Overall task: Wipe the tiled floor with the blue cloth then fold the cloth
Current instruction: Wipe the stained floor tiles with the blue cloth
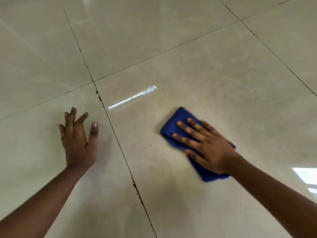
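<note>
1. The wiping step is in hand: the right hand (204,143) is pressing flat, fingers straight and spread, on a deep blue soft cloth (181,121), which is lying on the glossy beige tiled floor (214,69).
2. The cloth is sitting on the tile to the right of a dark grout line (118,143), and its edges are looking blurred, which suggests it is sliding.
3. The left hand (78,140) is released, fingers loosely spread, holding nothing; it is over the neighbouring tile, well apart from the cloth, and whether it is touching the floor cannot be told.
4. The cloth is appearing bunched into a rough thick oblong, partly hidden under the palm.
5. Next, I judge, the wiping is calling for steady downward pressure while sweeping across the tile; folding is calling for both hands on the cloth.
6. A bright streak of reflected light (132,97) is lying on the tile beyond the cloth.
</note>
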